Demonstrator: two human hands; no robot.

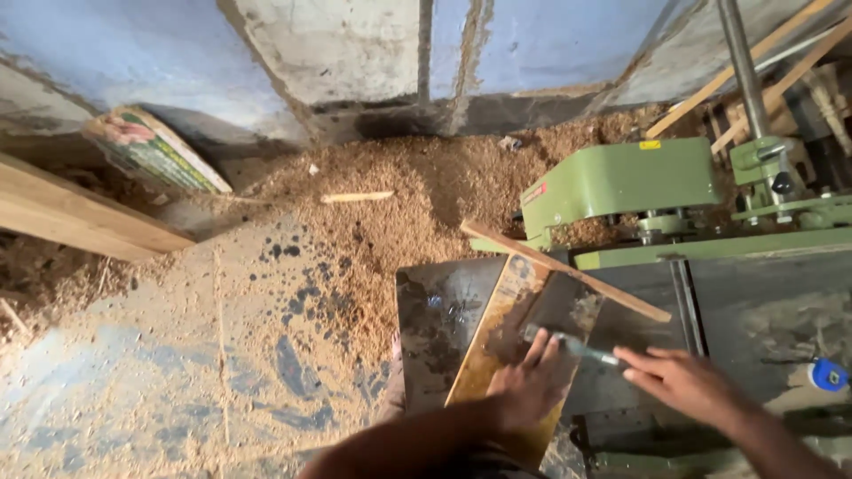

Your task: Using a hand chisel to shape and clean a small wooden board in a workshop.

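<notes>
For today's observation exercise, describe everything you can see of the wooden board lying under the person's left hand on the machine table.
The wooden board is a flat, narrow plank, yellowish-brown with darker stained patches. It lies tilted across the dark machine table, its near end towards the person. The left hand presses flat on it, fingers spread. A thin wooden strip crosses its far end. The right hand holds a slim tool whose tip reaches over the board beside the left fingers.

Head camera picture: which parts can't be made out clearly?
- Thin grey tool: motion-blurred; its kind is unclear, and the right hand covers one end.
- Worn brown wooden board: near end hidden under the left hand.
- Small blue round object: too small to identify.
- Green metal machine: cut off at the right edge.
</notes>
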